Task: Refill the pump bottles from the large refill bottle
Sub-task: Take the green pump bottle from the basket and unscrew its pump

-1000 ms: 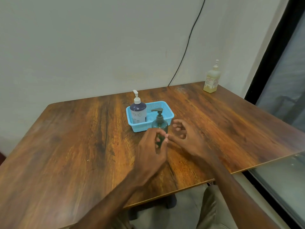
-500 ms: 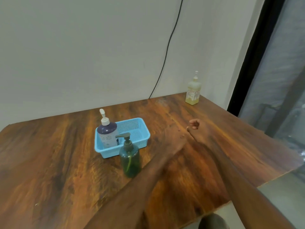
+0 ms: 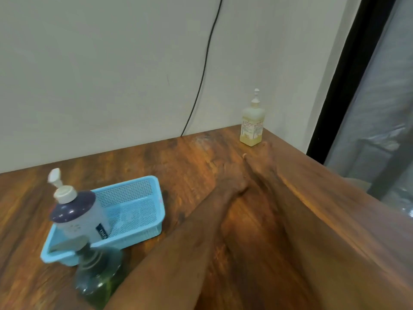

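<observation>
The table (image 3: 156, 157) shows wood grain with a soft sheen, and the basket (image 3: 134, 183) is plastic mesh. At lower left the green pump bottle (image 3: 98, 280) is glossy and translucent. The refill bottle (image 3: 252, 124) is cloudy plastic.

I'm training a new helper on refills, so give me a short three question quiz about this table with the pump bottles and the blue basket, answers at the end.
1. True or false: the green pump bottle stands inside the blue basket.
2. Where is the yellow bottle? A) upright at the far corner of the table B) in the basket C) lying on its side
3. Fill in: the left hand and the right hand both reach toward the ____ bottle.

Key
1. False: it stands on the table just in front of the basket.
2. A
3. yellow
</observation>
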The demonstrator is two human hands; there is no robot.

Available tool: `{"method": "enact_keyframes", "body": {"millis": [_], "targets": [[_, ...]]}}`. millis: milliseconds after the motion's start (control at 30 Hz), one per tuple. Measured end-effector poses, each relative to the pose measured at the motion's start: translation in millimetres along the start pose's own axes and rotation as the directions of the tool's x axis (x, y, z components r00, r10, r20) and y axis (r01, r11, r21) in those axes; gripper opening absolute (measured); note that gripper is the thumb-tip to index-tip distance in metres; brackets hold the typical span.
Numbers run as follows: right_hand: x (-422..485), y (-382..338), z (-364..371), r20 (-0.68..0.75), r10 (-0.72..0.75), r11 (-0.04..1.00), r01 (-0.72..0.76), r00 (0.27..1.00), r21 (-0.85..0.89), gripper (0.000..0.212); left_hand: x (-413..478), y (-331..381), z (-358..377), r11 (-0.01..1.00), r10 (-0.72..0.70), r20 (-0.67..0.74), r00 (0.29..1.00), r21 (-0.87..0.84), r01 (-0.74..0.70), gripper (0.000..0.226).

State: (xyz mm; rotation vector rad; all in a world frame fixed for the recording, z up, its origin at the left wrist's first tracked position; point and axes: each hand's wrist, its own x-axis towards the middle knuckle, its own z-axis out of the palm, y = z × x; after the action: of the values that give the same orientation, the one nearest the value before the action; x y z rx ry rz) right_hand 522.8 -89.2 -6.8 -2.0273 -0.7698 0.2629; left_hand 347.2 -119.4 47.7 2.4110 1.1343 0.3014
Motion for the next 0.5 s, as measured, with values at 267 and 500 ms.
{"method": "enact_keyframes", "body": {"millis": [267,500], "targets": [[49,-27,-6,-0.076,0.022,0.979,-0.007,0.997,0.202,0.093,42,2,6,0.979,0.0,0.021,1.0,0.204,-0.004,0.02],[68,-31,4,-0.076,-0.057,0.985,0.069,0.995,0.158,0.078,42,0,9,0.957,0.036,0.003,0.999,0.288,-0.035,0.025]]}}
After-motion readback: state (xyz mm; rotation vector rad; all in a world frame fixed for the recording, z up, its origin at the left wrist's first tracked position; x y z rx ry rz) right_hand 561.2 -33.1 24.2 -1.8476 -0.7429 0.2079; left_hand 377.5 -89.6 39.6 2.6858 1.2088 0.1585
